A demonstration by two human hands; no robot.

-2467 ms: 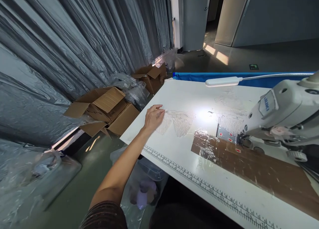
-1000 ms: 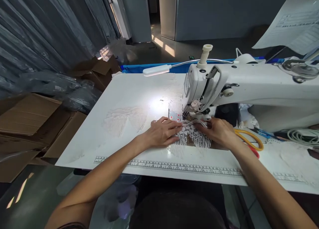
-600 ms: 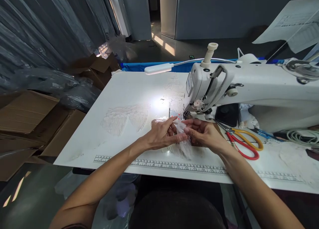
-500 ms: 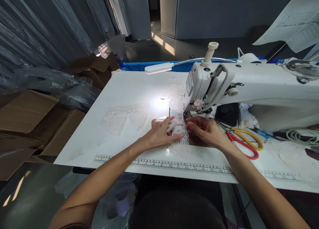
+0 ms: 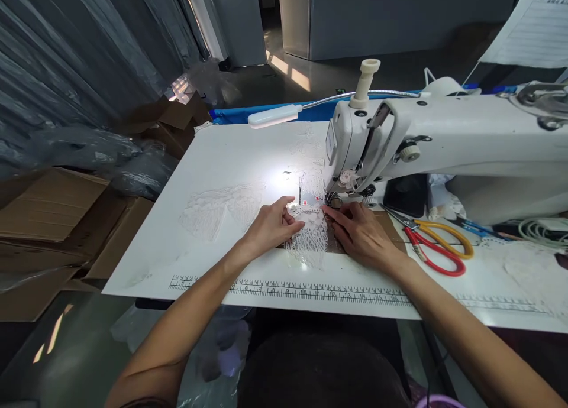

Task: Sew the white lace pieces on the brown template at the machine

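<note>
A strip of white lace (image 5: 310, 227) lies on the sewing machine's bed, its upper edge just in front of the presser foot (image 5: 331, 199). At the strip's left edge is my left hand (image 5: 270, 223), fingers curled and thumb bent in, closed on the lace. My right hand (image 5: 361, 230) rests low on the table at the right edge, fingertips together on the lace beside the needle area. The white sewing machine (image 5: 355, 142) stands directly behind that hand, its needle too small to make out.
Red and yellow-handled scissors (image 5: 437, 242) lie right of my right hand. More lace (image 5: 213, 213) is spread on the left of the white table (image 5: 151, 251). A lamp (image 5: 275, 116) hangs over the table; a printed ruler (image 5: 310, 291) runs along the front. Cardboard boxes (image 5: 53, 207) stand left.
My left hand has drawn back left from over the lace to its edge, its fingers more curled. My right hand has lowered and flattened beside the lace. The view has shifted slightly.
</note>
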